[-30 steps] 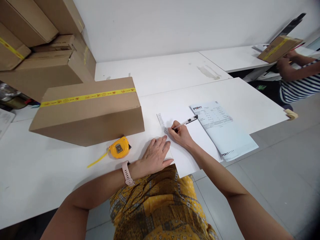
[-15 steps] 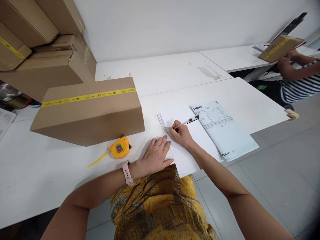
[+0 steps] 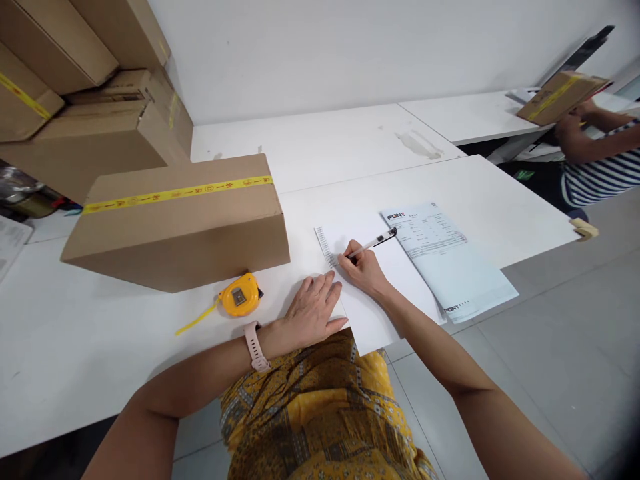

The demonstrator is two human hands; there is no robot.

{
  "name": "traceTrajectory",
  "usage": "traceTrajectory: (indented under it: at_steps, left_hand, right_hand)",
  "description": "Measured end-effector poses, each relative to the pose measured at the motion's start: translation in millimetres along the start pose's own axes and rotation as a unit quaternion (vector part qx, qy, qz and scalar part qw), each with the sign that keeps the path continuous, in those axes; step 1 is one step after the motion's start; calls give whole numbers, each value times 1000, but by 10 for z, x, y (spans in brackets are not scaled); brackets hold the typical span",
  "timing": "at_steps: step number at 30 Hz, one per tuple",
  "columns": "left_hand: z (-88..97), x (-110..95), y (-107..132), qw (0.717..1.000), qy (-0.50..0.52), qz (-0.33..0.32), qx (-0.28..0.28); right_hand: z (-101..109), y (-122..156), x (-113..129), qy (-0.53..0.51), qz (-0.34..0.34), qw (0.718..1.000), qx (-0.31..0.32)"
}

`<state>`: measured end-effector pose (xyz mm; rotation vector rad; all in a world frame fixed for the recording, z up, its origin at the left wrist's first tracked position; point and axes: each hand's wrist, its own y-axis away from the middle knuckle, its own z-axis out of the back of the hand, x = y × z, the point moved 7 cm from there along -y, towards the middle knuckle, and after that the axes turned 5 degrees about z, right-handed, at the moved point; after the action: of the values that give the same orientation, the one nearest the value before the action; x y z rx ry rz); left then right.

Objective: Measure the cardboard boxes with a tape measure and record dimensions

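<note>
While a pen [image 3: 377, 240] was clasped between the thumb and fingers of the right hand [image 3: 364, 268], its tip was hidden by that grip. The hand was rested on a white sheet [image 3: 403, 280], along whose left edge a narrow column of writing [image 3: 325, 247] was set down, too small to be read. The left grip was released: the left hand [image 3: 313, 310] was laid palm down, its fingertips set at the same edge of the sheet. A pale pink band [image 3: 257, 347] was worn on the left wrist. The sheet was laid on a white desk [image 3: 125, 347], its near corner jutting past the front. Just to its right, a pale blue printed form [image 3: 457, 270] headed PONY was placed. Left of the hands, a yellow tape measure [image 3: 240, 295] was set near a cardboard box [image 3: 185, 230], which was sealed with printed yellow tape [image 3: 180, 194]. Farther left, brown cartons [image 3: 95, 127] were piled. At the far right, a smaller taped box [image 3: 555, 100] was placed beside the hands of a person in a striped top [image 3: 600, 172].
</note>
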<state>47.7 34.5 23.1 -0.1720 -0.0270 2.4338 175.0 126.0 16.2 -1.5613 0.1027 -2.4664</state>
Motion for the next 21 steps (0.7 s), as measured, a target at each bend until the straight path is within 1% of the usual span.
traceTrajectory:
  at_steps: [6,21]
  left_hand:
    - [-3,-4,8,1000,2,1,-7]
    - [1,-4,2,1000,0,0,3]
  right_hand:
    - [15,4,-4,10,2,1000,-8]
    - [21,0,1,20,3,1000,-8]
